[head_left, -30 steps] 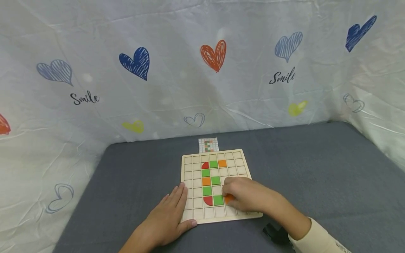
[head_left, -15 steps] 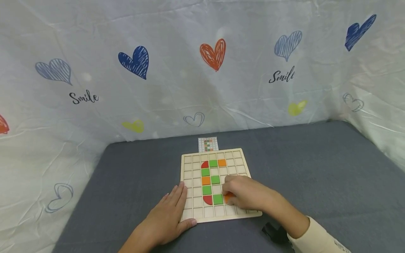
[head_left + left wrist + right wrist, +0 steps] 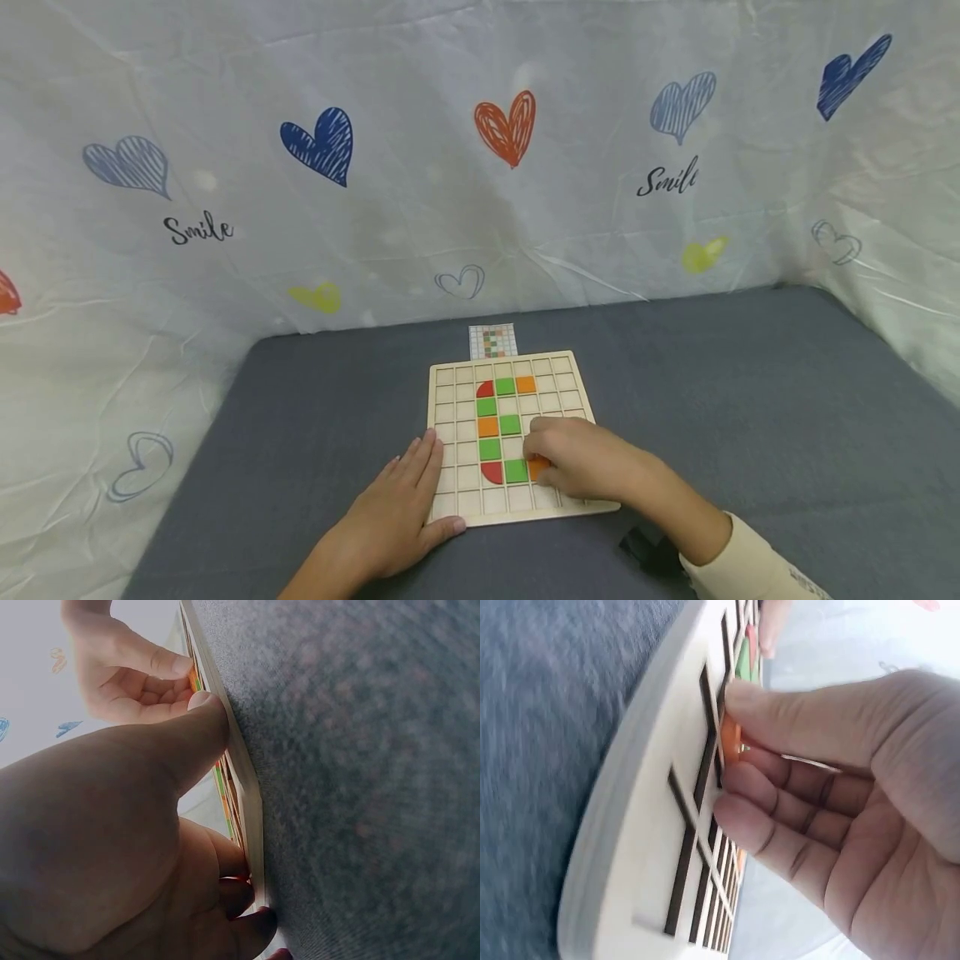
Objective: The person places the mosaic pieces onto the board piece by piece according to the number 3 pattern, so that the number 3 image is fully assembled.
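Wooden grid board (image 3: 570, 379) lies at lower centre of the frame on a grey desk (image 3: 750, 400), holding green, orange and red tiles. The right hand (image 3: 581, 458) pinches an orange tile (image 3: 537, 468) in the board's lower rows. The left hand (image 3: 401, 508) lies flat with straight fingers on the board's lower left edge.

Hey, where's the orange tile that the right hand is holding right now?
In the head view, the orange tile sits on the wooden grid board's near right part, just right of a green tile, pinched by the right hand.
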Motion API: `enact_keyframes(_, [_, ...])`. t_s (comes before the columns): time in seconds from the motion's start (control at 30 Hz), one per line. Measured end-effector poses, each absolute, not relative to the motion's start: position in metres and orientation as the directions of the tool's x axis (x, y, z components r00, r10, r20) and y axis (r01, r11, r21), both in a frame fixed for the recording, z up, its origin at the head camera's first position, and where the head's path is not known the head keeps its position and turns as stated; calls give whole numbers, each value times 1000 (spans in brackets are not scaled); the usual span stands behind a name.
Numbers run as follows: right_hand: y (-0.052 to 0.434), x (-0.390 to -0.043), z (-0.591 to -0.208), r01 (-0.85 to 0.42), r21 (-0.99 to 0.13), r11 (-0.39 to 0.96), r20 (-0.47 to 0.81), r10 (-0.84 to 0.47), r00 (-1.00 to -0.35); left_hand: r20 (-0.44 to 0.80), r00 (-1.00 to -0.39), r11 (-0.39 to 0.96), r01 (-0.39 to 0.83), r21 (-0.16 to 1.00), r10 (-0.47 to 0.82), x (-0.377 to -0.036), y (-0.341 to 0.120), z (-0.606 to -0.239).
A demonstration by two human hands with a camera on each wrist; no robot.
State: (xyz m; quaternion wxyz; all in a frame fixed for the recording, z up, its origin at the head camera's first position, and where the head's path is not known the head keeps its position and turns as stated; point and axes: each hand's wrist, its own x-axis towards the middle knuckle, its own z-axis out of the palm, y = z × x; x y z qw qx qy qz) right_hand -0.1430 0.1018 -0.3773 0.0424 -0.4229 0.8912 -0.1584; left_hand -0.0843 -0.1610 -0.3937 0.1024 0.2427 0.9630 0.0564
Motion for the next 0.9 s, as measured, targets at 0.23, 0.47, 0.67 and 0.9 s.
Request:
enact_keyframes(0.23, [100, -142, -379, -738, -321, 593, 82, -759, -646, -164, -861, 875, 458, 160, 481, -85, -160, -392])
enact_keyframes(0.47, [96, -143, -382, -700, -359, 617, 52, -736, -675, -169, -860, 873, 454, 177, 481, -86, -162, -394])
enact_keyframes(0.67, [95, -138, -384, -711, -358, 606, 41, -750, -660, -183, -862, 876, 438, 201, 473, -82, -164, -399])
enact_keyframes(0.9, [99, -140, -382, -754, -357, 552, 90, -783, -615, -195, -857, 875, 441, 200, 477, -83, -163, -397])
